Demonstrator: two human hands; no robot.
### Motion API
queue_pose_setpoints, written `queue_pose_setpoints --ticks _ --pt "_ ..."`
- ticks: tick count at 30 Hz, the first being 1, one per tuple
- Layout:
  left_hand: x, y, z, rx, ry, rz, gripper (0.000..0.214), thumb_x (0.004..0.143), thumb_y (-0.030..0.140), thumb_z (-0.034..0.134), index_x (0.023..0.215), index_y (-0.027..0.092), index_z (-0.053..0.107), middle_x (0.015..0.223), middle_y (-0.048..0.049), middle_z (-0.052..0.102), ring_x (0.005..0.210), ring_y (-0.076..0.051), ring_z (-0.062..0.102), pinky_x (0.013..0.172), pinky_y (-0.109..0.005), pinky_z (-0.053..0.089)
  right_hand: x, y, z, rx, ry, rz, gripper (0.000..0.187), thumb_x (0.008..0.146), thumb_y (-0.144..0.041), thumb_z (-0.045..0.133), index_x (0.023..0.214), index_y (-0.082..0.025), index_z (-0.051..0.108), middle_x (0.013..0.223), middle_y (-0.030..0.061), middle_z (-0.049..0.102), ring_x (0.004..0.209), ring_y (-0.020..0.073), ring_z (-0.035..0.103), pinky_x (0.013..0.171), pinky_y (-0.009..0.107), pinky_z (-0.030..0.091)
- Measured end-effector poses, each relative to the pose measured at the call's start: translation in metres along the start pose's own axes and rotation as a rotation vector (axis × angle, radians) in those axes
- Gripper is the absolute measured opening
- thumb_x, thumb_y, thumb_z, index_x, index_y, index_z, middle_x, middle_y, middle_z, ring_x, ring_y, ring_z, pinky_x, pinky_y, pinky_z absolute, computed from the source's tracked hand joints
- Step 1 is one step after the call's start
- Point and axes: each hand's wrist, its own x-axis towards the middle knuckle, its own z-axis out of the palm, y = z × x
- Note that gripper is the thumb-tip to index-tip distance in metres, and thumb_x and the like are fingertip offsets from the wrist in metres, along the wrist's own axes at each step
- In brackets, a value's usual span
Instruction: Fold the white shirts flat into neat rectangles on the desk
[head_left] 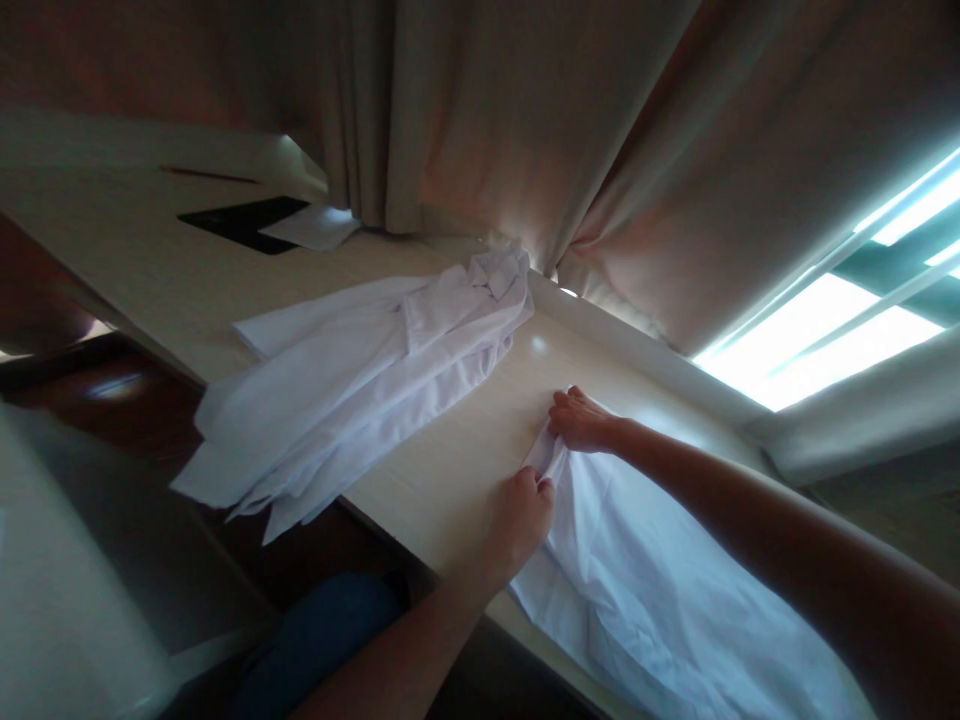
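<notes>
Along the pale wooden table [187, 260] under the beige curtains [525, 130], a white cloth [660, 590] lies spread at the near right, its end gathered between both hands. A second white garment [360, 390] lies crumpled farther left, well apart, draping over the table's edge. The right hand [581, 420] presses and pinches the cloth's corner; the left hand [521, 515] grips the same end, fingers curled closed.

Beige curtains [480, 120] hang behind a pale wooden desk [150, 260]; daylight enters a window [840, 340], probably shuttered.
</notes>
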Motion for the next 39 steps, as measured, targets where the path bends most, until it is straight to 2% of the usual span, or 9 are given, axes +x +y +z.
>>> queue_pose_setpoints --ticks 7,11,15,18,22,27,31,35,39 --pt "0.001 0.001 0.0 -0.003 -0.01 0.01 0.024 0.089 0.03 0.045 0.091 0.015 0.064 0.092 -0.0116 0.07 0.084 -0.019 0.065 0.069 -0.025 0.038 0.003 0.002 0.005 0.039 0.061 0.011 0.021 0.076 -0.013 0.054 0.075 -0.024 0.071 0.099 0.0072 0.064 0.103 0.025 0.043 0.094 0.042 0.022" --pt "-0.005 0.003 -0.008 0.03 -0.008 0.012 0.027 0.089 0.035 0.045 0.096 0.015 0.063 0.094 -0.0121 0.069 0.087 -0.02 0.065 0.073 -0.026 0.04 -0.011 0.016 0.005 0.203 0.336 0.29 0.041 0.079 -0.006 0.043 0.103 -0.027 0.069 0.114 0.0046 0.061 0.108 0.022 0.044 0.094 0.037 0.027" --pt "-0.012 0.002 -0.019 0.248 0.04 0.082 0.036 0.09 0.04 0.04 0.09 0.014 0.065 0.096 -0.0154 0.067 0.09 -0.024 0.063 0.078 -0.031 0.043 -0.036 0.023 0.014 0.265 0.507 0.52 0.043 0.086 -0.008 0.034 0.117 -0.023 0.061 0.115 0.0061 0.062 0.107 0.0197 0.05 0.092 0.033 0.036" --pt "-0.013 -0.002 -0.021 0.36 0.024 0.097 0.038 0.09 0.04 0.039 0.088 0.014 0.067 0.093 -0.0167 0.067 0.087 -0.026 0.064 0.079 -0.036 0.044 -0.049 0.009 0.029 0.246 0.522 0.5 0.039 0.093 -0.02 0.033 0.127 -0.02 0.053 0.126 0.0078 0.057 0.116 0.019 0.048 0.099 0.034 0.035" --pt "-0.012 -0.004 -0.018 0.395 0.009 0.064 0.041 0.09 0.041 0.037 0.091 0.014 0.068 0.09 -0.017 0.068 0.088 -0.027 0.064 0.082 -0.038 0.045 -0.044 -0.013 0.053 0.19 0.421 0.492 0.047 0.097 -0.033 0.031 0.142 -0.022 0.035 0.146 0.0078 0.038 0.135 0.0209 0.03 0.108 0.042 0.026" --pt "-0.013 -0.003 -0.017 0.366 0.006 0.07 0.038 0.09 0.038 0.038 0.09 0.013 0.067 0.09 -0.0172 0.068 0.088 -0.026 0.064 0.083 -0.036 0.045 -0.026 -0.011 0.067 0.221 0.405 0.636 0.045 0.095 -0.023 0.029 0.139 -0.023 0.039 0.143 0.0062 0.042 0.133 0.021 0.033 0.107 0.043 0.027" --pt "-0.013 -0.003 -0.018 0.383 0.01 0.101 0.035 0.09 0.036 0.039 0.094 0.013 0.064 0.088 -0.0167 0.067 0.085 -0.027 0.065 0.079 -0.037 0.046 -0.018 0.005 0.053 0.13 0.499 0.521 0.053 0.086 -0.008 0.04 0.134 -0.028 0.047 0.14 0.0061 0.044 0.127 0.0211 0.036 0.102 0.037 0.03" --pt "-0.012 -0.005 -0.017 0.422 0.008 0.112 0.034 0.09 0.035 0.038 0.095 0.013 0.062 0.088 -0.0171 0.067 0.085 -0.027 0.064 0.077 -0.037 0.046 -0.011 0.023 0.033 0.061 0.419 0.406 0.03 0.089 -0.018 0.046 0.107 -0.03 0.068 0.132 0.0063 0.05 0.122 0.0247 0.036 0.096 0.039 0.031" --pt "-0.012 -0.006 -0.016 0.443 0.015 0.141 0.032 0.09 0.032 0.038 0.094 0.012 0.062 0.089 -0.0174 0.066 0.083 -0.028 0.064 0.074 -0.037 0.047 -0.006 0.038 0.022 0.037 0.326 0.29 0.021 0.088 -0.027 0.053 0.094 -0.032 0.073 0.129 0.0046 0.051 0.119 0.0261 0.035 0.095 0.04 0.028"
